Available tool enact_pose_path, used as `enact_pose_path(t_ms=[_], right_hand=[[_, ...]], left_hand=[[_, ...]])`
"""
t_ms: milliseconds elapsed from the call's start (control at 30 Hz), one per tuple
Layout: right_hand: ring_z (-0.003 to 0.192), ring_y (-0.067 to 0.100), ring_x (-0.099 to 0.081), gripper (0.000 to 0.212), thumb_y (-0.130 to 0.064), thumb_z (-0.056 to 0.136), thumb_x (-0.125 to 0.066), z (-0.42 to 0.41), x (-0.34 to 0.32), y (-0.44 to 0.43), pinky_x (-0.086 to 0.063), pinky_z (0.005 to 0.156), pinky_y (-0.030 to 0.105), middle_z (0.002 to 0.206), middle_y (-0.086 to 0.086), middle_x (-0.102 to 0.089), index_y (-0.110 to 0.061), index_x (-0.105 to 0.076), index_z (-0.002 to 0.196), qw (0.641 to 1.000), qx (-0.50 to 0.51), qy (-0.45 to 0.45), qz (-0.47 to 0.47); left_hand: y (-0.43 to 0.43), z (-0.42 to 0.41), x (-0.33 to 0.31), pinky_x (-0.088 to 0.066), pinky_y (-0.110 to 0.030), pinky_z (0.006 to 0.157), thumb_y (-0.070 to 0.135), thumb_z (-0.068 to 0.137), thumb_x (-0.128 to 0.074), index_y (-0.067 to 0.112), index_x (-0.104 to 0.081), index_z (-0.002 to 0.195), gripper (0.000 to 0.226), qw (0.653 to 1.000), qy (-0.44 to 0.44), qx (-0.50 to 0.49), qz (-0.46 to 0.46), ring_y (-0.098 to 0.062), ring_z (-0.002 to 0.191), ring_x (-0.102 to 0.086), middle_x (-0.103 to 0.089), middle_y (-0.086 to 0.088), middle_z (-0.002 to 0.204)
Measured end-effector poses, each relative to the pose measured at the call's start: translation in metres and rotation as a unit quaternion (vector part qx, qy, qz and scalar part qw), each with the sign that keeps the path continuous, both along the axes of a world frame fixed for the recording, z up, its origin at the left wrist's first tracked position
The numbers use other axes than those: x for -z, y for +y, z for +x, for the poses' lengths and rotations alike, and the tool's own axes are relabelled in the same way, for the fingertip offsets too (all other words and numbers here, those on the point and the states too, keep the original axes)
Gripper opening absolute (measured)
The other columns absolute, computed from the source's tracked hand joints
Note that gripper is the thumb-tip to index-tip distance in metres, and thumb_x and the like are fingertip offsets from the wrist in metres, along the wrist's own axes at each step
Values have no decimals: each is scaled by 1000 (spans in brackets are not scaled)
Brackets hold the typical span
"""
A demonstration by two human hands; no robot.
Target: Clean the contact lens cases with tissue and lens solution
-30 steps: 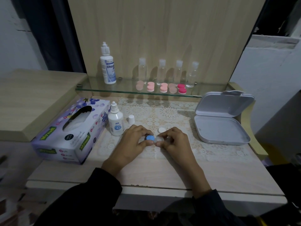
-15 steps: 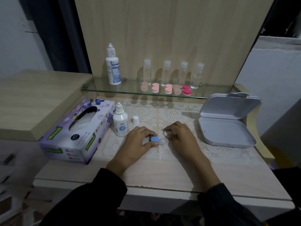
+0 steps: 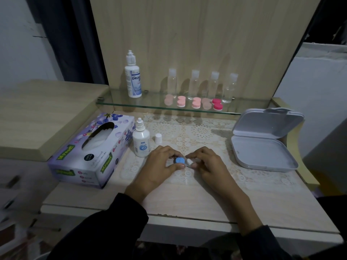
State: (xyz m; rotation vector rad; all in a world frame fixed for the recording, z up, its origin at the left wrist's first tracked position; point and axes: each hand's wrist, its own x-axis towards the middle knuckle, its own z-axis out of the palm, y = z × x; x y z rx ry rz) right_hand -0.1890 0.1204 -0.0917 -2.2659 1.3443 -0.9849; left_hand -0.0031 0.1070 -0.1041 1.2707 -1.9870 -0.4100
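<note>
The left hand (image 3: 161, 164) lies on the surface (image 3: 187, 203) with thumb and fingers curled round the contact lens case (image 3: 179, 160), gripping the end that bears a blue cap. The right hand (image 3: 208, 166) faces it, fingers bent, and pinches a small white piece (image 3: 189, 162) just beside the blue cap. Whether that piece is joined to the case cannot be told. Both hands and the case sit on the near edge of a lace mat (image 3: 202, 132).

Just behind the left hand stands a small solution bottle (image 3: 141, 142), upright and uncapped, with its white cap (image 3: 158, 138) standing on the mat just to its right. Left of the bottle lies a purple tissue box (image 3: 92, 149), its slot facing up and tissue showing inside. Well to the right of the right hand sits a grey hinged box (image 3: 261, 152), its lid propped open.

Behind all this runs a glass shelf (image 3: 116, 102). It carries a taller white bottle (image 3: 133, 79) at the left, then 4 small clear bottles (image 3: 194, 85) in a row, with 5 pink lens cases (image 3: 196, 103) lined up in front of them.
</note>
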Motion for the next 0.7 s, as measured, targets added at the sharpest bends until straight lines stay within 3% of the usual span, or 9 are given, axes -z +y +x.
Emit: enact_pose_path(t_ms=[167, 267, 367, 433, 500, 600, 700], right_hand=[[89, 7, -48, 27, -4, 82, -62, 1, 3, -2, -43, 71, 26, 92, -10, -53, -17, -69, 104, 999, 26, 28, -19], [87, 7, -46, 21, -24, 80, -72, 1, 3, -3, -38, 68, 23, 87, -13, -49, -17, -68, 100, 997, 58, 36, -26], [86, 6, -45, 32, -45, 73, -74, 1, 3, -3, -35, 66, 21, 88, -15, -49, -24, -61, 94, 997, 66, 32, -1], [92, 4, -45, 41, -53, 73, -67, -1, 3, -1, -38, 72, 21, 96, -16, -51, -27, -60, 104, 998, 54, 18, 7], [97, 6, -45, 40, -44, 78, -61, -3, 4, -1, -41, 79, 26, 100, -14, -51, -27, -62, 114, 999, 42, 17, 8], [97, 12, -46, 26, -27, 83, -65, -3, 5, -3, -42, 81, 31, 97, -9, -53, -24, -67, 109, 999, 45, 29, 3], [94, 11, -46, 27, -35, 80, -70, 0, 7, -4, -41, 75, 28, 95, -9, -51, -17, -65, 100, 997, 71, 42, -10]], left_hand=[[0, 0, 0, -41, -20, 83, 32, 76, -75, 22, -70, 99, 26, 1000, 3, 2, -6, -8, 91, -53, -65, 8, 94], [0, 0, 0, -40, -18, 82, 32, 76, -75, 22, -70, 99, 26, 1000, 0, 4, -10, -7, 91, -53, -65, 9, 94], [0, 1, 0, -41, -21, 82, 31, 77, -74, 22, -70, 100, 25, 1000, 0, 3, -13, -8, 92, -53, -65, 9, 94], [1, 1, 0, -43, -23, 83, 30, 76, -75, 22, -70, 100, 25, 1000, 2, 3, -13, -8, 92, -54, -65, 8, 94], [1, 0, 0, -44, -24, 82, 31, 75, -76, 21, -70, 99, 26, 1000, 6, 4, -13, -9, 91, -54, -65, 7, 94], [1, 0, 0, -45, -26, 83, 33, 75, -76, 21, -70, 98, 27, 1000, 6, 6, -13, -9, 91, -55, -65, 7, 94], [0, 1, 1, -45, -26, 83, 35, 75, -74, 22, -70, 98, 27, 1000, 6, 8, -16, -9, 91, -56, -66, 9, 94]])
